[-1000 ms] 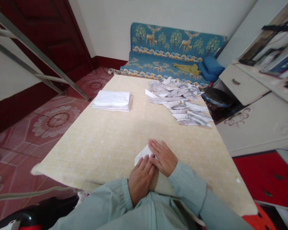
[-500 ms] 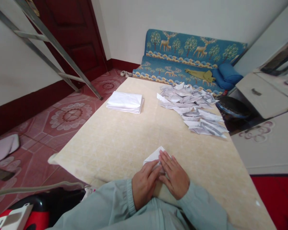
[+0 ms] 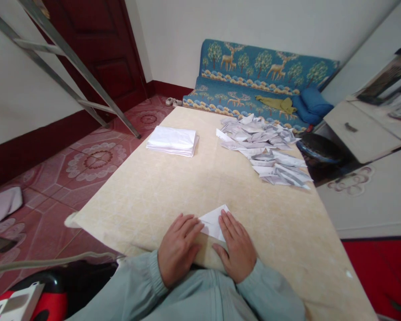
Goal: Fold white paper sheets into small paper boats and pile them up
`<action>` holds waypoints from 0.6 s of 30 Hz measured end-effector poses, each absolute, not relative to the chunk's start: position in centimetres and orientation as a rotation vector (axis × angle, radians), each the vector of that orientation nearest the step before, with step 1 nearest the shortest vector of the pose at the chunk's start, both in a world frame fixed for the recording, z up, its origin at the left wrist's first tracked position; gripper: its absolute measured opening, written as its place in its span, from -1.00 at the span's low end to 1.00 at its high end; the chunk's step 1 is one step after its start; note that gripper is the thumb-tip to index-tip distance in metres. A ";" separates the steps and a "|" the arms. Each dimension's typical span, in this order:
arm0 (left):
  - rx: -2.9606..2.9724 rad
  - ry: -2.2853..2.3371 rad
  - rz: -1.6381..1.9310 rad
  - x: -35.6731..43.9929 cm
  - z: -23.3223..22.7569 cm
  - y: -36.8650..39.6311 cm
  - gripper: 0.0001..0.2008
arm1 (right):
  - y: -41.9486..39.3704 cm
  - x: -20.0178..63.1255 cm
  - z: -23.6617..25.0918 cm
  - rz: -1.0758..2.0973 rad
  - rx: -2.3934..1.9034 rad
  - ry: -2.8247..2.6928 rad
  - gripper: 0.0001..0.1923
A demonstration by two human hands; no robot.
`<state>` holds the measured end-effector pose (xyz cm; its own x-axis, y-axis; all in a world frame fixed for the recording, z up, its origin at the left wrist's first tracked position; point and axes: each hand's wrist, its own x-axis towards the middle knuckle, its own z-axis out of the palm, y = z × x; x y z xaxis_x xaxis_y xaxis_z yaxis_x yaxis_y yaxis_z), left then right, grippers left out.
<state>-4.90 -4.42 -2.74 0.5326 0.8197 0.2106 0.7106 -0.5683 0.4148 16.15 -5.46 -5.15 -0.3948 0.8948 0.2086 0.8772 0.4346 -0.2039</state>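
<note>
A folded sheet of white paper point(image 3: 214, 222) lies on the table near its front edge, one corner pointing away from me. My left hand point(image 3: 180, 245) rests at the paper's left end, fingers stretched out and fingertips touching it. Flat on the right part of the paper lies my right hand point(image 3: 235, 245), its thumb spread from the fingers. The ends of the paper are partly hidden under both hands.
A stack of white sheets point(image 3: 172, 140) sits at the table's far left. Several folded papers point(image 3: 259, 140) are heaped at the far right. Beyond stand a patterned blue sofa point(image 3: 247, 73), a metal ladder point(image 3: 83, 71) and a drawer cabinet point(image 3: 361, 133).
My left hand has slid left and away from my right hand, uncovering more of the folded paper. My right hand stays on the paper. The view has shifted slightly.
</note>
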 end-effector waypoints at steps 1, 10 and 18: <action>2.509 1.226 0.567 -4.7 -2.7 -3.9 -0.51 | -5.5 16.0 -5.1 0.092 -1.537 -2.386 -0.36; 2.558 0.822 0.501 -3.2 -3.2 0.8 -0.72 | -4.3 19.1 -5.0 0.393 -1.294 -2.282 -0.50; 2.562 0.802 0.587 -3.7 -3.9 1.0 -0.75 | -5.1 20.0 -5.9 0.418 -1.236 -2.129 -0.44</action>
